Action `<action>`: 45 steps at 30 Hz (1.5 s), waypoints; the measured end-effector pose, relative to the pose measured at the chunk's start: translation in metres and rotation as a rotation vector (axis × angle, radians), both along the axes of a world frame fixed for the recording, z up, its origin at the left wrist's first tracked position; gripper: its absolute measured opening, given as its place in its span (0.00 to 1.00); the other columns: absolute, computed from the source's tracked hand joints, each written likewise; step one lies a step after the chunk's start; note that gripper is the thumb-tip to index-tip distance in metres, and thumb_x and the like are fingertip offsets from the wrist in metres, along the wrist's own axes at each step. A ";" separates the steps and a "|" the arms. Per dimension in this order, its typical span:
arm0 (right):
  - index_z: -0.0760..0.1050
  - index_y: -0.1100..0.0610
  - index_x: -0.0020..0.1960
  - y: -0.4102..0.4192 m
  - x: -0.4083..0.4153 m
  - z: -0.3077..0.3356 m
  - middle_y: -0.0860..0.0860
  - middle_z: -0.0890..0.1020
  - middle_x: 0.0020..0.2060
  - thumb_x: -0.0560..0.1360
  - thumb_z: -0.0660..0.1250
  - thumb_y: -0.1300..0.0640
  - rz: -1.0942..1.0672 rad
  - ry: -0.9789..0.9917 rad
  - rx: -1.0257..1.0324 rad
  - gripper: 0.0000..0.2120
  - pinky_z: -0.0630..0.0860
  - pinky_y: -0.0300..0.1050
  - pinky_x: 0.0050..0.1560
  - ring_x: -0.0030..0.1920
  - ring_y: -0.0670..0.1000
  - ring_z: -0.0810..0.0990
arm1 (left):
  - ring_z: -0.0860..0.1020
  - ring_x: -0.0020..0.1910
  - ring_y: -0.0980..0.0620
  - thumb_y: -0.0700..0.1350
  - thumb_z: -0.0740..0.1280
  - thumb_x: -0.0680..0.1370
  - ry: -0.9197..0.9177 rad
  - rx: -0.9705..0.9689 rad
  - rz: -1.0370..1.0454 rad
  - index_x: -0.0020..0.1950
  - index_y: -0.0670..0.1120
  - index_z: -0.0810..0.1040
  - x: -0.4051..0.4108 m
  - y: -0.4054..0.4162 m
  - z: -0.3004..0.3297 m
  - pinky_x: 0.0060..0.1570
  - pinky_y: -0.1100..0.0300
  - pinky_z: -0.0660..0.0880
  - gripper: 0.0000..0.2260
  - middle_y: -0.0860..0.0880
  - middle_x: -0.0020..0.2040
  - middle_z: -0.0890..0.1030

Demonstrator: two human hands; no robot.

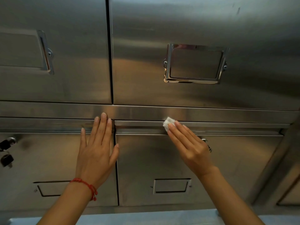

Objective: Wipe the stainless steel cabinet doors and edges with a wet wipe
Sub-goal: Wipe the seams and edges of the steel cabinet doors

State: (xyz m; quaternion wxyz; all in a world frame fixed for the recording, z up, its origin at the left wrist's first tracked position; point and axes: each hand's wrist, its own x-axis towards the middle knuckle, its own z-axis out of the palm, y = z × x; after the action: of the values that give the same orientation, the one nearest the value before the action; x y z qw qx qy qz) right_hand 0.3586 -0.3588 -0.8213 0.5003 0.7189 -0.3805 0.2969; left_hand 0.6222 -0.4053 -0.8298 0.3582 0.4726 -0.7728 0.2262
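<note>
1. Wet wipe [168,123]: small wad under R hand [189,146] fingertips, on top lip of lower-R cabinet door [194,164], just below horiz. rail [211,114].
2. R fingers straight, pressing wipe flat, not curled round it.
3. L hand [97,146] flat, fingers spread, holds nothing; rests on lower-L door [48,159] by seam.
4. I'd judge wipe soft, light, damp; slides under the pads, bunches easily. Keep pads centred on it.

both hands [95,153] flat, fingers [174,129] straight
</note>
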 end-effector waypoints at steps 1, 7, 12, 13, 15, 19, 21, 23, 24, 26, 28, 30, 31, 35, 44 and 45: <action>0.77 0.65 0.60 -0.001 0.002 0.001 0.59 0.77 0.60 0.73 0.65 0.71 0.009 0.009 0.004 0.16 0.77 0.51 0.58 0.62 0.57 0.76 | 0.61 0.70 0.39 0.50 0.52 0.76 0.002 -0.002 0.000 0.71 0.34 0.61 0.000 0.000 0.000 0.63 0.34 0.60 0.28 0.37 0.72 0.60; 0.77 0.65 0.60 0.006 -0.014 0.000 0.58 0.77 0.61 0.71 0.66 0.72 0.000 -0.012 0.012 0.17 0.78 0.52 0.55 0.62 0.57 0.76 | 0.61 0.70 0.40 0.50 0.52 0.76 0.010 0.005 0.000 0.71 0.34 0.62 0.000 0.002 0.001 0.63 0.34 0.60 0.28 0.38 0.72 0.60; 0.77 0.65 0.60 0.005 -0.012 0.000 0.59 0.78 0.60 0.74 0.62 0.71 -0.005 -0.028 -0.010 0.15 0.78 0.52 0.56 0.62 0.57 0.76 | 0.61 0.69 0.37 0.50 0.52 0.75 -0.002 0.010 0.005 0.70 0.33 0.63 -0.001 0.002 0.002 0.62 0.32 0.61 0.28 0.37 0.71 0.61; 0.77 0.65 0.59 0.004 -0.010 0.000 0.59 0.78 0.60 0.75 0.61 0.71 0.000 -0.023 -0.007 0.15 0.78 0.52 0.56 0.61 0.57 0.76 | 0.61 0.69 0.37 0.50 0.52 0.75 -0.001 0.010 0.005 0.70 0.33 0.63 -0.002 0.003 0.002 0.62 0.32 0.61 0.28 0.36 0.71 0.61; 0.77 0.65 0.59 0.003 -0.011 0.000 0.58 0.78 0.60 0.75 0.62 0.71 0.009 -0.010 0.001 0.15 0.78 0.51 0.56 0.61 0.57 0.76 | 0.61 0.69 0.36 0.50 0.52 0.75 0.002 0.012 0.005 0.70 0.33 0.63 -0.003 0.003 0.002 0.61 0.32 0.61 0.28 0.36 0.71 0.61; 0.77 0.65 0.60 0.008 -0.024 -0.002 0.58 0.77 0.61 0.74 0.63 0.72 -0.011 -0.029 -0.010 0.16 0.76 0.51 0.59 0.63 0.57 0.75 | 0.61 0.69 0.36 0.50 0.52 0.75 0.010 0.029 0.001 0.70 0.33 0.63 -0.005 0.004 0.003 0.61 0.32 0.60 0.28 0.36 0.71 0.62; 0.77 0.65 0.60 0.009 -0.025 -0.003 0.58 0.77 0.61 0.73 0.63 0.72 -0.015 -0.048 -0.021 0.16 0.76 0.51 0.60 0.63 0.57 0.76 | 0.60 0.69 0.36 0.50 0.52 0.75 0.014 0.038 -0.001 0.70 0.33 0.63 -0.005 0.004 0.003 0.61 0.32 0.61 0.29 0.36 0.71 0.61; 0.77 0.65 0.60 0.007 -0.020 -0.004 0.58 0.78 0.60 0.74 0.63 0.72 -0.011 -0.049 -0.021 0.16 0.76 0.51 0.59 0.62 0.57 0.76 | 0.60 0.69 0.37 0.51 0.52 0.75 0.019 0.047 -0.002 0.70 0.33 0.62 -0.006 0.005 0.003 0.62 0.32 0.61 0.29 0.37 0.72 0.60; 0.77 0.65 0.60 0.006 -0.016 -0.003 0.58 0.77 0.60 0.74 0.62 0.72 -0.005 -0.042 -0.016 0.16 0.76 0.51 0.58 0.62 0.57 0.76 | 0.60 0.70 0.37 0.51 0.52 0.75 0.024 0.051 -0.002 0.70 0.34 0.61 -0.006 0.005 0.004 0.62 0.32 0.60 0.29 0.37 0.72 0.60; 0.77 0.65 0.60 0.004 -0.013 -0.002 0.58 0.77 0.61 0.74 0.62 0.71 0.005 -0.021 0.000 0.16 0.77 0.51 0.58 0.62 0.57 0.76 | 0.60 0.70 0.37 0.51 0.52 0.75 0.034 0.056 -0.004 0.71 0.34 0.61 -0.008 0.006 0.004 0.63 0.33 0.60 0.29 0.37 0.72 0.59; 0.77 0.65 0.60 0.004 -0.017 0.000 0.58 0.77 0.61 0.73 0.63 0.71 0.007 -0.012 0.009 0.16 0.77 0.52 0.58 0.62 0.57 0.76 | 0.60 0.70 0.37 0.51 0.52 0.76 0.036 0.057 -0.018 0.71 0.35 0.61 -0.011 0.008 0.003 0.63 0.34 0.60 0.28 0.37 0.72 0.60; 0.77 0.65 0.60 0.009 -0.024 -0.001 0.58 0.77 0.61 0.73 0.64 0.72 -0.001 -0.028 0.005 0.17 0.77 0.52 0.57 0.62 0.57 0.76 | 0.60 0.71 0.39 0.51 0.52 0.76 0.032 0.049 -0.037 0.71 0.36 0.62 -0.015 0.011 0.002 0.64 0.35 0.59 0.28 0.38 0.73 0.60; 0.77 0.65 0.60 0.011 -0.027 -0.001 0.58 0.77 0.61 0.72 0.65 0.72 -0.009 -0.040 0.004 0.17 0.77 0.52 0.57 0.62 0.57 0.76 | 0.60 0.71 0.39 0.50 0.52 0.76 0.029 0.044 -0.049 0.72 0.36 0.62 -0.017 0.012 0.001 0.65 0.36 0.59 0.28 0.38 0.73 0.60; 0.77 0.65 0.60 0.013 -0.024 0.000 0.59 0.77 0.60 0.71 0.66 0.73 -0.030 -0.061 -0.001 0.18 0.76 0.52 0.58 0.62 0.57 0.76 | 0.60 0.72 0.41 0.50 0.53 0.76 -0.018 0.027 -0.108 0.72 0.37 0.62 -0.031 0.019 -0.005 0.65 0.38 0.60 0.28 0.38 0.73 0.61; 0.77 0.65 0.60 0.015 -0.025 0.000 0.58 0.77 0.60 0.72 0.64 0.73 -0.043 -0.080 0.011 0.17 0.77 0.52 0.57 0.62 0.57 0.76 | 0.68 0.66 0.37 0.51 0.54 0.74 -0.152 0.093 -0.173 0.67 0.36 0.69 -0.063 0.032 -0.012 0.55 0.32 0.70 0.27 0.37 0.68 0.68; 0.77 0.65 0.60 0.016 -0.028 -0.001 0.58 0.77 0.61 0.72 0.64 0.73 -0.052 -0.089 0.010 0.18 0.77 0.53 0.57 0.62 0.57 0.76 | 0.68 0.66 0.37 0.51 0.54 0.73 -0.151 0.108 -0.165 0.67 0.36 0.70 -0.063 0.032 -0.012 0.55 0.32 0.70 0.27 0.37 0.68 0.69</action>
State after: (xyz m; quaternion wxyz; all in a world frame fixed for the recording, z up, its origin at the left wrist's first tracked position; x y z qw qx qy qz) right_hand 0.3309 -0.3427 -0.8223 0.4869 0.6972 -0.4223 0.3138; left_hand 0.5588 -0.3737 -0.8418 0.2905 0.4077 -0.8449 0.1886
